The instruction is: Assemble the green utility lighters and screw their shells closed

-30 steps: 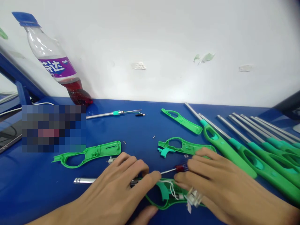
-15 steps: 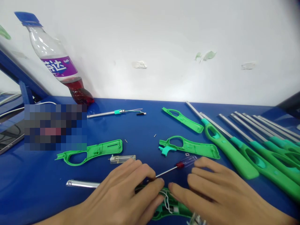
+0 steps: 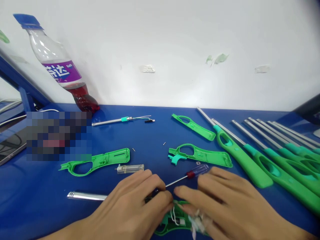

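Observation:
My left hand (image 3: 135,203) is closed over an opened green lighter handle half (image 3: 178,230) at the bottom centre, thumb and forefinger pressed together at its upper edge. White wires (image 3: 174,216) lie in that half. From beneath this hand a silver lighter tube (image 3: 86,196) sticks out to the left. My right hand (image 3: 220,196) has curled fingers around a blurred clear part, seemingly a fuel tank (image 3: 200,222), over the right end of the half. A screwdriver (image 3: 196,170) with a clear and red handle lies just beyond both hands.
Loose green handle halves (image 3: 112,157) and a clear fuel tank (image 3: 130,169) lie on the blue table (image 3: 37,206). A wired tube (image 3: 110,122) is farther back. Several green lighters (image 3: 246,158) line the right. A drink bottle (image 3: 63,71) leans at back left, beside a blurred-out patch.
My right hand has shifted slightly left, and the clear part has come up from the bottom edge towards the handle half. My left hand stays nearly in place.

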Demonstrator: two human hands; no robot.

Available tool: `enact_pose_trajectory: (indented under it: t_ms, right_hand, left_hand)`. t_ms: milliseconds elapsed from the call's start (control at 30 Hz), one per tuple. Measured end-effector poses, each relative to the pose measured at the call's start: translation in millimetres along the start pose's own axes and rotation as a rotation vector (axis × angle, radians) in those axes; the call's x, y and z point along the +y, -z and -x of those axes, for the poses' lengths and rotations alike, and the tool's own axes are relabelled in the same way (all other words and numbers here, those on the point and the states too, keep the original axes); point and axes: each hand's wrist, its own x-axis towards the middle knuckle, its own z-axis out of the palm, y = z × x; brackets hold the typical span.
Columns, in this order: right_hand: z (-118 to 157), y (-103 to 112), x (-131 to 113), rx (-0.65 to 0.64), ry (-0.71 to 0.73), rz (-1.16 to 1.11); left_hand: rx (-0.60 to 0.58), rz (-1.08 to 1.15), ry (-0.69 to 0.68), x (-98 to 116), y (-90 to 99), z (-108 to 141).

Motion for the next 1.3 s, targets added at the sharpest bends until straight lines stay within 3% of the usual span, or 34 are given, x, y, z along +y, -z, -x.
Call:
enact_pose_trajectory:
  t_ms: [167, 467, 667, 967, 1033, 1300]
  right_hand:
    - [-3.2, 6.3, 1.5, 0.119, -0.029, 0.115]
    - [2.2, -2.8, 0.6, -0.080, 0.008, 0.090]
    - [-4.9, 9.2, -1.6, -0.150, 0.038, 0.059]
    - [-5.5, 1.2, 0.6, -0.167, 0.052, 0.057]
    - [-5.7, -0.1, 1.3, -0.121, 0.042, 0.066]
    - [-4.8, 4.6, 0.1, -0.167, 0.048, 0.070]
  left_hand:
    - [0.021, -0.037, -0.019, -3.0, -2.0, 1.5]
    - [0.170, -0.027, -0.037, -5.5, -14.2, 2.3]
    - [0.167, -0.032, -0.032, -7.3, -15.4, 5.0]
    - [0.163, -0.049, -0.044, -6.2, -14.8, 4.4]
    - [0.157, -0.051, -0.041, -6.1, -14.6, 4.3]
    - [0.147, -0.037, -0.025, -5.6, -14.1, 5.8]
